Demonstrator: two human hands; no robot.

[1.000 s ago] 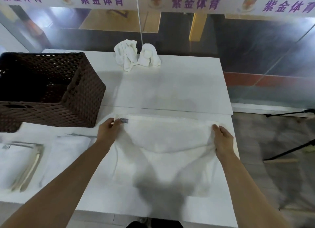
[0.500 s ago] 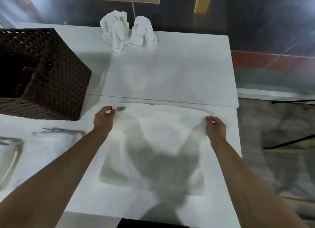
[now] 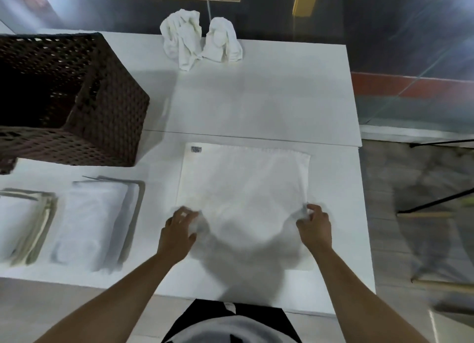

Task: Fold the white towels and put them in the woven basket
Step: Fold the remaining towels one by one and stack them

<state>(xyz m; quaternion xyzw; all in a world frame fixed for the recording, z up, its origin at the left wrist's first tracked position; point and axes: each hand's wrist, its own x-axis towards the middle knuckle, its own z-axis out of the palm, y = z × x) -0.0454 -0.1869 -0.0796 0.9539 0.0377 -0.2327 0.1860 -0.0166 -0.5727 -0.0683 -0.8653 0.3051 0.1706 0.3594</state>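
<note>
A: Head view first. What lies in front of the person?

B: A white towel [image 3: 243, 186] spread flat on the white worktop [image 3: 269, 99], near the right half of it. A small grey label [image 3: 196, 149] sits at its far left corner.

A: And the hands?

B: The left hand [image 3: 179, 228] is at the towel's left edge, toward the near side, fingers curled onto the cloth; the blur there hides whether it truly pinches the edge. The right hand [image 3: 314, 223] is at the right edge, opposite it, thumb and fingers curled together over a small bunch of cloth, so it grips the towel.

A: Where is the basket?

B: The dark woven basket [image 3: 102, 117] stands on the far left of the worktop, well apart from the towel under the hands. Its inside is dark; I cannot tell what it holds.

A: Other towels?

B: Two crumpled white towels [image 3: 197, 40] stand bunched at the far edge of the worktop, touching each other. On the near left a folded towel [image 3: 95, 219] lies flat, and left of it, just beside, a second folded stack [image 3: 23, 224] cut off by the frame edge.

A: Anything beyond the worktop?

B: A dark floor with a red strip [image 3: 410, 86] on the far right, and blurred dark stand legs [image 3: 436, 201] right of the worktop.
</note>
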